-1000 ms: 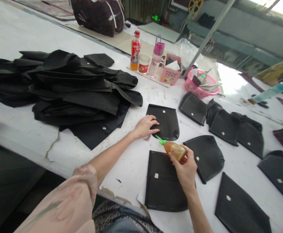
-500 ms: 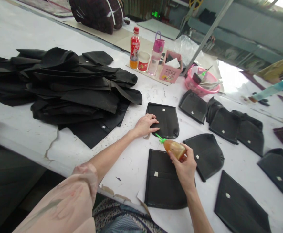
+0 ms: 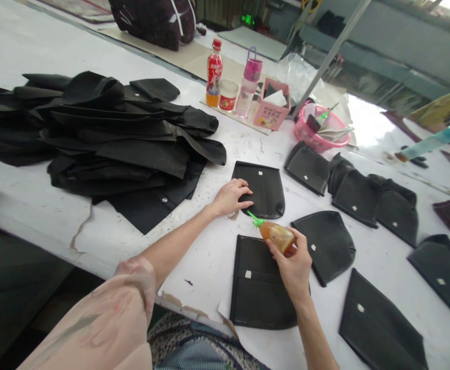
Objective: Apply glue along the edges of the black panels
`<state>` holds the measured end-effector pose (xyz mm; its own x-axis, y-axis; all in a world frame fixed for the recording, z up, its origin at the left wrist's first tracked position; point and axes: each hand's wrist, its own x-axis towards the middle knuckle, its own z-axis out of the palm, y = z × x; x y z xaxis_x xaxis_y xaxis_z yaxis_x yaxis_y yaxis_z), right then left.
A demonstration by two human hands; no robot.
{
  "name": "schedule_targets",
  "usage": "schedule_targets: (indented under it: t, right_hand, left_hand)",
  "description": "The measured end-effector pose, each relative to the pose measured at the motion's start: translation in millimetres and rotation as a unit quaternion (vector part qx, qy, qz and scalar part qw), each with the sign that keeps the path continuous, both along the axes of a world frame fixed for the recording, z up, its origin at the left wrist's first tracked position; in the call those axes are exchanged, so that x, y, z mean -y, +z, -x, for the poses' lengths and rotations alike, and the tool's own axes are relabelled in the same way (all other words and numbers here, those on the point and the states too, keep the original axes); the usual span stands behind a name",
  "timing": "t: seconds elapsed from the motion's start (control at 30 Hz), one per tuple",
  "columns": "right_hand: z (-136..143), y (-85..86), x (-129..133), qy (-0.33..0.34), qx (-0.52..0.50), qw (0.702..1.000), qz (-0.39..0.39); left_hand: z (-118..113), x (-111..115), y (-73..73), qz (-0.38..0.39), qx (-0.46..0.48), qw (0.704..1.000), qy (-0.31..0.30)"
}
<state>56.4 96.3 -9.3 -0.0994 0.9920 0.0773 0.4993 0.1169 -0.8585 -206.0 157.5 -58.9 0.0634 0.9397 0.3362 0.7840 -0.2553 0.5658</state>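
Note:
A small black panel (image 3: 265, 187) with a white tag lies flat on the white table. My left hand (image 3: 232, 197) rests on its left edge, fingers spread and palm down. In my right hand (image 3: 294, 262) is a squeeze bottle (image 3: 277, 236) of amber liquid, tilted with its green nozzle toward the panel's lower edge. Whether the nozzle touches the panel is too small to tell. Below the bottle lies a larger black panel (image 3: 261, 298), also tagged, partly hidden by my right hand.
A heap of black pieces (image 3: 132, 139) covers the left. More black panels (image 3: 327, 246) lie to the right. Behind stand a red-capped bottle (image 3: 214, 74), a cup (image 3: 228, 96), a pink-lidded bottle (image 3: 248, 87), a pink box (image 3: 272, 110) and a pink basket (image 3: 321, 141).

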Motion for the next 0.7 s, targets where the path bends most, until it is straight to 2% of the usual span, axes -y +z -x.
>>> schedule_targets:
  t: [0.7]
  right_hand:
    - [-1.8, 0.7, 5.3, 0.000, -0.002, 1.000, 0.015]
  left_hand:
    - [0.0, -0.2, 0.7, 0.001, 0.003, 1.000, 0.002]
